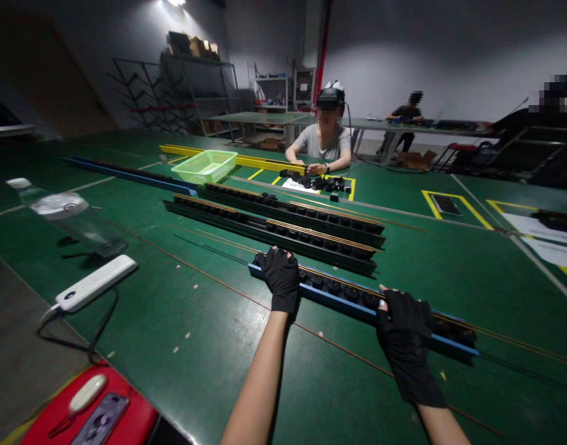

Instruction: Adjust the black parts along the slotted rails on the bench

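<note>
A blue channel rail [337, 300] lies across the green table in front of me, lined with black roller-like pieces [334, 287]. Thin copper-coloured rods [510, 339] run along its top and stick out past both ends. My left hand [282, 279], in a black fingerless glove, is closed over the rail near its left end. Farther right, my right hand [406, 324], gloved the same way, grips the rail with its thumb on the near side by the rods. Both palms hide the parts beneath them.
Two dark rails [274, 233] with rods lie beyond. A loose rod [237, 289] crosses the table nearer me. Bottle [74, 216] and white power strip [98, 283] stand left; a green basket [204, 165] and black parts [329, 183] lie near a seated person [327, 139].
</note>
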The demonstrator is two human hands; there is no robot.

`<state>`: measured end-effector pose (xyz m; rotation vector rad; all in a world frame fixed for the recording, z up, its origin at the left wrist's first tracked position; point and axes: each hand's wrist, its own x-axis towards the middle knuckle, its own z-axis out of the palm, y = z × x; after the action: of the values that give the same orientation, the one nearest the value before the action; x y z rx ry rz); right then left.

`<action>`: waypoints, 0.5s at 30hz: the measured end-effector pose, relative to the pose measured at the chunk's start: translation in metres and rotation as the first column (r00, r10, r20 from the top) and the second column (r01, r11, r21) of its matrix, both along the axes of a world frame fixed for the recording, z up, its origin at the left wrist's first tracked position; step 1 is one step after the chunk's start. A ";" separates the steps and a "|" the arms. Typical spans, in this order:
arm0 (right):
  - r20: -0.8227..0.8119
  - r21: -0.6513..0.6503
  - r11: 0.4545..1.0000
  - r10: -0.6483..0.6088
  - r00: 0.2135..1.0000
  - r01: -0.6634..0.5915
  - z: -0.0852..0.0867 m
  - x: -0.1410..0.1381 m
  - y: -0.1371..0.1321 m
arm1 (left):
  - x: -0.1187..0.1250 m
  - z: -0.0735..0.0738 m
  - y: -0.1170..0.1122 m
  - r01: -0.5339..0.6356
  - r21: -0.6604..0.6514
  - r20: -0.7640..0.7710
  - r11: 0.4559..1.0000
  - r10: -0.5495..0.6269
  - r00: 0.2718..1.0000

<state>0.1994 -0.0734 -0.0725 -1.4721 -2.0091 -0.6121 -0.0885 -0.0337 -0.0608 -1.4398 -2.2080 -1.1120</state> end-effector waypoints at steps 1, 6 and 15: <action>0.000 0.003 1.000 0.000 1.000 0.000 0.001 0.000 0.000 | 0.000 0.000 0.000 -0.005 0.007 -0.001 1.000 0.005 1.000; 0.005 0.018 1.000 0.012 1.000 -0.012 0.003 -0.002 -0.001 | 0.000 -0.001 0.000 -0.012 0.011 -0.029 1.000 0.012 1.000; 0.004 0.029 1.000 0.002 1.000 -0.002 0.000 -0.001 0.000 | 0.001 0.003 -0.001 -0.027 -0.003 -0.053 1.000 0.026 0.998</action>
<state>0.1983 -0.0737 -0.0726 -1.4530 -1.9959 -0.6410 -0.0876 -0.0351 -0.0580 -1.4208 -2.1881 -1.0495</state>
